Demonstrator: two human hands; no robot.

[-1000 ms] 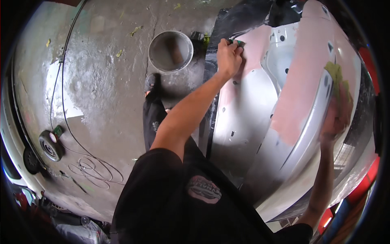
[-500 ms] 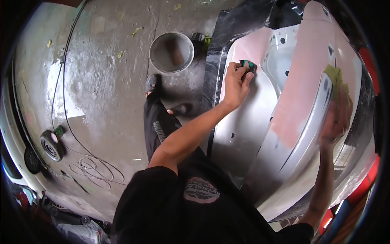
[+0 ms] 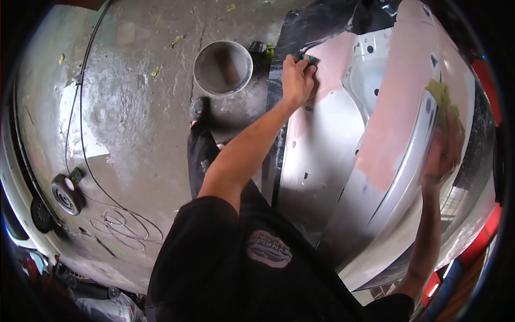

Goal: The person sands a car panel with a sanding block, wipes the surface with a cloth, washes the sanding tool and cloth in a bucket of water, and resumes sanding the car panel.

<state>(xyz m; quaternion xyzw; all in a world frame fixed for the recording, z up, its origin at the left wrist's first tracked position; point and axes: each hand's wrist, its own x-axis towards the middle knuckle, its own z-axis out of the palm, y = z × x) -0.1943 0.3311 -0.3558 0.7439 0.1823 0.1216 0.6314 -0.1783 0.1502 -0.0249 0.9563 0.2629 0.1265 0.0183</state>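
Observation:
My left hand (image 3: pixel 298 78) grips a small green-and-black pad (image 3: pixel 310 58) at the upper-left corner of a car body panel (image 3: pixel 322 145), which has pink patches over white and grey, several holes and a recess. My right hand (image 3: pixel 444 153), in shadow, holds a yellow-green cloth (image 3: pixel 441 94) against the curved outer side of the body at the right. Its fingertips are partly hidden by the cloth.
A bucket (image 3: pixel 206 67) of murky liquid stands on the concrete floor left of the panel, near my foot (image 3: pixel 198 110). Cables (image 3: pixel 120 217) and a small wheel (image 3: pixel 67 196) lie at the left. A white car (image 3: pixel 19 206) is at the far left edge.
Since half a second ago my left hand has moved up and left with the pad, back to the corner where it was a second ago. My right hand has barely moved.

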